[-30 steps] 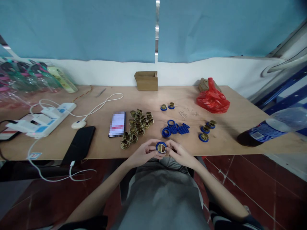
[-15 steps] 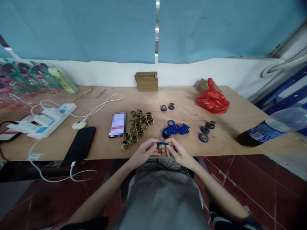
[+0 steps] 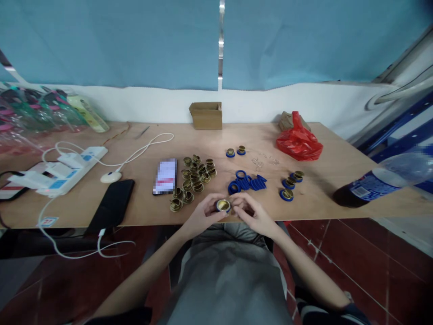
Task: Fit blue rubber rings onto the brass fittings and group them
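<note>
A round brass fitting (image 3: pixel 223 206) with a blue ring round its edge sits between the thumb and fingers of my left hand (image 3: pixel 204 214), at the table's front edge. Its shiny flat face is turned up. Close beside it on the right is my right hand (image 3: pixel 252 214), with thumb and fingers curled together; what is between those fingertips, if anything, is hidden. Ahead of the hands lies a heap of loose blue rings (image 3: pixel 248 182). Several brass fittings (image 3: pixel 193 175) without rings are clustered to the left.
Several ringed fittings stand to the right (image 3: pixel 287 194), and two farther back (image 3: pixel 230 152). Thin clear rings (image 3: pixel 257 161) lie near them. Two phones (image 3: pixel 165 177), a power strip (image 3: pixel 75 169), a cardboard box (image 3: pixel 207 116), a red bag (image 3: pixel 299 143) and a cola bottle (image 3: pixel 368 185) are around.
The fitting has turned over, from stem side showing to flat face up, and moved slightly left. My right fingers have come away from its ring.
</note>
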The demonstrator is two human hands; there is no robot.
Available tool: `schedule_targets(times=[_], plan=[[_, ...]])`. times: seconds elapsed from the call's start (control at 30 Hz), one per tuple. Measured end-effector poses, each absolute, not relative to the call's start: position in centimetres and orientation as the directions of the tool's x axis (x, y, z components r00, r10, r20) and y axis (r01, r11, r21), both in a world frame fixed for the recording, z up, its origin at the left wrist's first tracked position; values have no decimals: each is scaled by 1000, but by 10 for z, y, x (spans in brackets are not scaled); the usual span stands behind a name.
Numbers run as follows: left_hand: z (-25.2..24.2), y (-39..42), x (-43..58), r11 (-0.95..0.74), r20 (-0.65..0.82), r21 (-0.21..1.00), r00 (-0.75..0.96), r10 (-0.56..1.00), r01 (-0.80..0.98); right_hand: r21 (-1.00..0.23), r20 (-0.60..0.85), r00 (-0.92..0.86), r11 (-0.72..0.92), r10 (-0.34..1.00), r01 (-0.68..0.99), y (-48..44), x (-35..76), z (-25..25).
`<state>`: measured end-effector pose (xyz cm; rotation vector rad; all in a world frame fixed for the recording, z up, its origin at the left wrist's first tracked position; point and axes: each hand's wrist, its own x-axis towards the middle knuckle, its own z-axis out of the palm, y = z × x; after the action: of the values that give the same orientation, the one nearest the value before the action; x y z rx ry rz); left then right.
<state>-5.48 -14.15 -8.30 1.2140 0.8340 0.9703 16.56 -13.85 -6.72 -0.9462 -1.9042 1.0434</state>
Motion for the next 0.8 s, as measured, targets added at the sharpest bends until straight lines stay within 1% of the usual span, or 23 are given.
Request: schedule_targets(times=[0.07, 0.13, 0.17, 0.2, 0.27, 0.3, 0.33, 0.37, 0.4, 0.57, 0.67, 0.8], plan=[[-84, -142, -54, 101, -28, 980, 380, 925, -174, -806, 319, -348, 446, 881, 390, -132, 176, -52], [-85, -142, -55, 112, -34, 977, 389, 920, -179, -667, 401, -261, 475, 878, 574, -118, 192, -32], [-86, -142, -55, 114, -37, 978, 394, 918, -174, -602, 419, -226, 456, 879, 655, -107, 201, -23], [-86, -142, -55, 114, -38, 979, 399, 916, -167, -535, 384, -224, 414, 896, 736, -94, 211, -14], [-87, -141, -56, 113, -40, 982, 414, 910, -153, -389, 245, -246, 327, 938, 861, -62, 229, 0], [-87, -141, -57, 112, -40, 983, 423, 905, -147, -307, 140, -246, 278, 959, 910, -44, 237, 4], [-87, -141, -57, 111, -40, 984, 432, 901, -141, -241, 10, -268, 263, 963, 934, -26, 243, 6], [-87, -140, -58, 111, -40, 985, 440, 897, -136, -232, -56, -280, 260, 958, 937, -8, 247, 7], [-87, -140, -58, 111, -41, 985, 447, 894, -132, -234, -89, -288, 261, 953, 937, 9, 250, 6], [-85, -139, -60, 119, -49, 985, 466, 883, -124, -308, -212, -356, 283, 910, 908, 68, 249, -8], [-86, -139, -61, 120, -53, 987, 486, 873, -109, -381, -253, -393, 282, 884, 881, 83, 249, -20], [-88, -139, -62, 117, -52, 988, 493, 868, -101, -440, -253, -403, 267, 879, 858, 93, 255, -36]])
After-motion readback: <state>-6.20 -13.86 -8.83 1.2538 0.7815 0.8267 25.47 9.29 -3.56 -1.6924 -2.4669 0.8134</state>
